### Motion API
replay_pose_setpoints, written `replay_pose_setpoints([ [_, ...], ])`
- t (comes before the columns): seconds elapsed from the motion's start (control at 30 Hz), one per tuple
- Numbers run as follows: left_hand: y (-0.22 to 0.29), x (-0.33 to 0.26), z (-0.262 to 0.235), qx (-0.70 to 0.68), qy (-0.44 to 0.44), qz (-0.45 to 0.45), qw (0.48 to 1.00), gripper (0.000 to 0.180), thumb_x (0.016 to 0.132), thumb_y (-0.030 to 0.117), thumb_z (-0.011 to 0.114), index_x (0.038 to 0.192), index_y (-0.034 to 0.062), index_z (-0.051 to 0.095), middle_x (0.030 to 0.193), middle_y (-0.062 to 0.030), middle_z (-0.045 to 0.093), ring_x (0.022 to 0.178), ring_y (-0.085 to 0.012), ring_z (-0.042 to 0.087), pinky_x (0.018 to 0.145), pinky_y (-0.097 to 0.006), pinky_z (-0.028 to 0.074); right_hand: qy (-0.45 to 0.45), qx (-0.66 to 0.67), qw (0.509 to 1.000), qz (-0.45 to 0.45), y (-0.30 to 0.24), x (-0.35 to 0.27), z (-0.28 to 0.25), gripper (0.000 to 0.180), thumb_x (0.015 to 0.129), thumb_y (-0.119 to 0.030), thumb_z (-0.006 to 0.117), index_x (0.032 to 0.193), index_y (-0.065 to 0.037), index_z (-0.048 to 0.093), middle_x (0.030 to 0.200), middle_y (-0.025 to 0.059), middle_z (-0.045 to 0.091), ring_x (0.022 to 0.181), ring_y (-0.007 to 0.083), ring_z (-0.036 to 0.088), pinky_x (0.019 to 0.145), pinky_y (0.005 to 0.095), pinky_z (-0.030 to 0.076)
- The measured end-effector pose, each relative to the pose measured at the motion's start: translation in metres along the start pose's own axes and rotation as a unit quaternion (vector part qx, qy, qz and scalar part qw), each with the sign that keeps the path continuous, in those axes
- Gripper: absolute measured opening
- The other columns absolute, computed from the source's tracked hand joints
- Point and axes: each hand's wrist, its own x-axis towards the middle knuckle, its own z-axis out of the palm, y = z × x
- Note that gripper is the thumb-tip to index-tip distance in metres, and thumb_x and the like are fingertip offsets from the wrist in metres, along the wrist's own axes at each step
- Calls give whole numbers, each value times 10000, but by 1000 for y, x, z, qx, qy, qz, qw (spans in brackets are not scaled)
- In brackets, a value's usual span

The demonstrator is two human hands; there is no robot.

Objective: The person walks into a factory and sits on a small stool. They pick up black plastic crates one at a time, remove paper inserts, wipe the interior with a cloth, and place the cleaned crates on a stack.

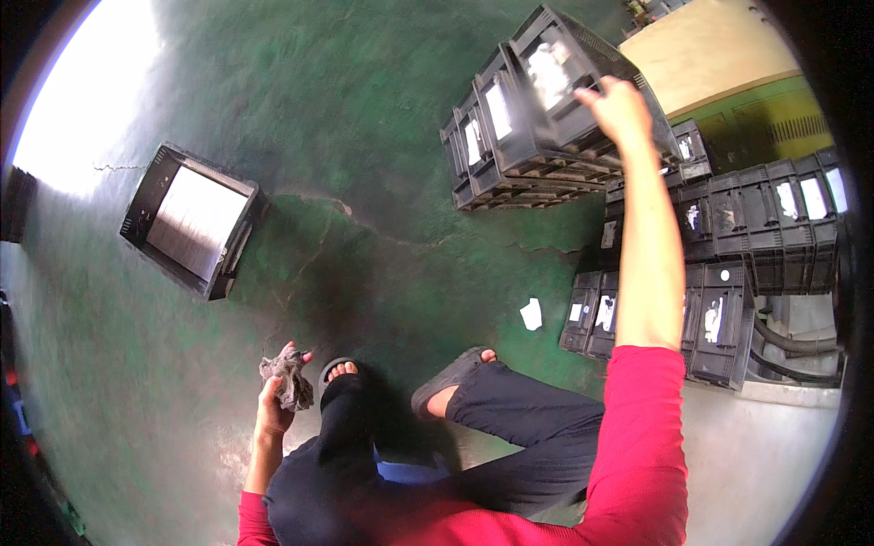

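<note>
In my left hand point(277, 405), low on the left above the floor, is a crumpled grey rag point(289, 378). The thumb and fingers close around it. My right arm stretches far forward to a stack of black plastic crates point(499, 150). My right hand point(623, 114) is at the rim of the blurred end crate point(569, 68), fingers bent over it and thumb on the near side. The hand hides part of that rim. Pale, torn-looking labels show on the crates' sides.
An open black crate point(246, 190) with a pale sheet inside lies on the green floor point(364, 109) at the left. More black crates point(765, 218) are piled at the right, beside dark hoses point(792, 341). A white paper scrap point(531, 314) lies near my sandalled feet point(446, 382).
</note>
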Motion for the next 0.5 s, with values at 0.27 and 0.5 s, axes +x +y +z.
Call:
replay_pose_setpoints([
  [0.27,2,-8,18,-54,10,42,998,589,845,371,481,1365,113,387,1309,-42,507,1175,-222,486,664,-370,538,-8,270,963,23,50,-129,-219,460,842,-328,642,1130,28,609,1031,94,666,893,149,620,825,284,461],
  [0.5,20,-5,36,-24,-35,55,998,594,834,385,548,1338,101,410,1304,-67,513,1008,-203,580,624,-341,524,-125,183,974,54,21,-266,-177,529,718,-393,731,993,49,636,955,178,661,856,223,622,777,348,470],
])
